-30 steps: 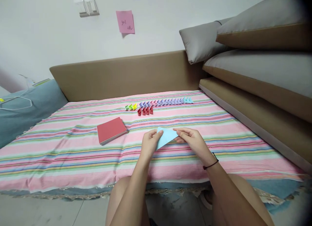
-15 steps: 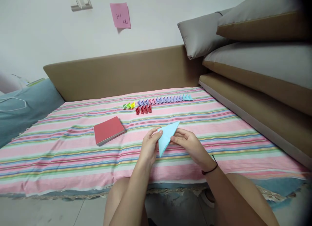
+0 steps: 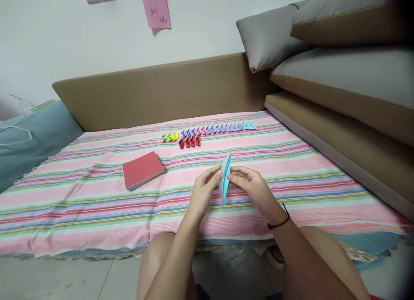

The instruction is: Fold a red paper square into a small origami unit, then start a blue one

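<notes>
A light blue folded paper [image 3: 225,177] stands nearly on edge between my two hands, above the striped sheet [image 3: 97,196]. My left hand [image 3: 204,191] pinches its left side with closed fingertips. My right hand [image 3: 252,189], with a black band on the wrist, pinches the right side. A red stack of paper squares [image 3: 142,170] lies on the sheet to the left of my hands. Further back sit a row of small folded paper pieces [image 3: 213,129] in green, yellow, purple and blue, and a few red folded pieces [image 3: 189,142] in front of it.
A brown padded backboard [image 3: 155,91] runs behind the sheet. Grey and brown cushions [image 3: 339,63] are stacked at the right. A blue pillow [image 3: 32,136] lies at the left. A pink note [image 3: 156,9] sticks on the wall. My knees show at the bottom edge.
The blue paper has turned from lying flat as a wide triangle to standing almost edge-on between my fingers. My hands have drawn closer together. The camera has tilted down slightly.
</notes>
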